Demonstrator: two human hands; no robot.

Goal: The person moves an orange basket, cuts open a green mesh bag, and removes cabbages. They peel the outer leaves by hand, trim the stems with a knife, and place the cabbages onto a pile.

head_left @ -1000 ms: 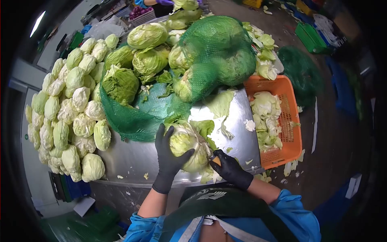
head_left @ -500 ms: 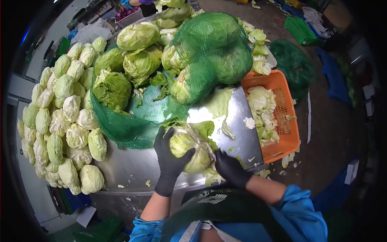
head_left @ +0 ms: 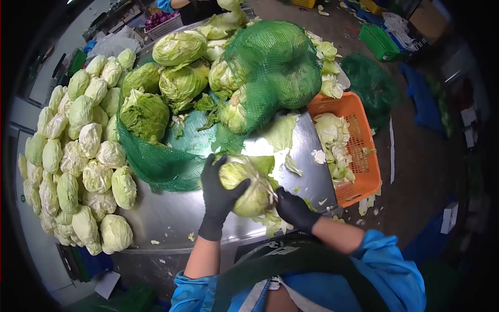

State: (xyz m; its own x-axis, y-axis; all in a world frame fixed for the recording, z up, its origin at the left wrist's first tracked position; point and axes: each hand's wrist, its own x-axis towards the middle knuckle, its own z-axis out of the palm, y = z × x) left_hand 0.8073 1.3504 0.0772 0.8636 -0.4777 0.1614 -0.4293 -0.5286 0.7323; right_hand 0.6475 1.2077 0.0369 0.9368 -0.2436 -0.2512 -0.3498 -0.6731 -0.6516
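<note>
In black gloves, both my hands work at a pale green cabbage [head_left: 248,193] over the front part of the metal table [head_left: 166,218]. My left hand [head_left: 218,192] is wrapped round its left side, thumb across the front. At the right end, by the stem, my right hand [head_left: 295,209] is closed; a thin pale sliver shows at its fingertips, too blurred to name. Loose leaves lie under and beside the cabbage. Behind it, a green mesh bag [head_left: 174,169] spreads over the table, with leafy cabbages [head_left: 144,117] on it and several more inside its netted part.
A big stack of trimmed cabbages [head_left: 82,156] fills the table's left side. On the right stands an orange crate [head_left: 364,151] with loose leaves. Dark green netting [head_left: 369,83] lies beyond it. At the back are a crate of purple onions [head_left: 163,23] and another person's arm [head_left: 179,4].
The cabbage has turned slightly and risen a little in my left hand. My right hand stays at its stem end. The whole view has shifted slightly.
</note>
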